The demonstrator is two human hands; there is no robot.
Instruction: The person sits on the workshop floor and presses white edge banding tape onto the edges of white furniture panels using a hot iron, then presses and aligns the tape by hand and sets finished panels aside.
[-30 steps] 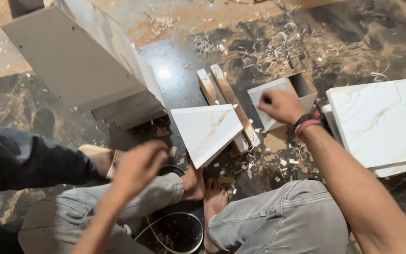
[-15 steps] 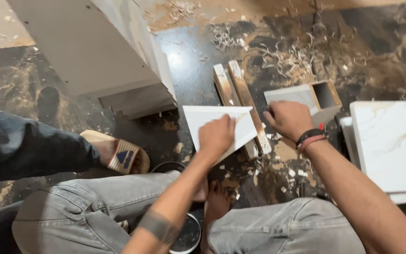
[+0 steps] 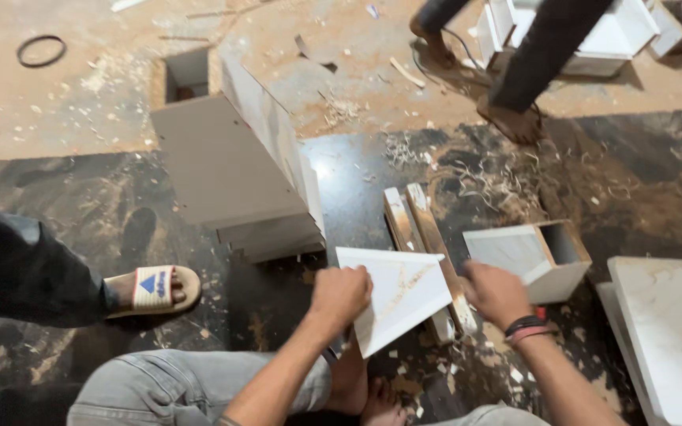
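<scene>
**Marble-look panel held over workshop floor**

A person seated on the floor (image 3: 57, 181) holds a triangular white panel (image 3: 404, 296) with a faint gold vein, low in the near centre of the scene, above two wooden strips (image 3: 416, 225) that lie side by side on the dark stone. The left hand (image 3: 341, 296) is closed over the panel's near-left edge, knuckles up, forearm reaching in from the bottom of the view. The right hand (image 3: 497, 293), wearing dark and red wristbands, is curled into a loose fist just beside the panel's right corner; whether it pinches that corner or something small cannot be told from this angle.

The panel looks like a stiff, thin laminated board: probably light for its size, rigid enough to lift from one edge, with a smooth face that could slip and sharp corners that may chip if knocked. The long edges look the safest places to grip.

Right of the hands sits a small open white box (image 3: 534, 256), and further right a stack of white panels (image 3: 668, 331). A larger white cabinet (image 3: 230, 162) lies on its side to the far left. Wood shavings (image 3: 491, 185) litter the floor. Another person's sandalled foot (image 3: 151, 288) rests at the near left; a third person's legs (image 3: 530, 63) stand at the far right.
</scene>
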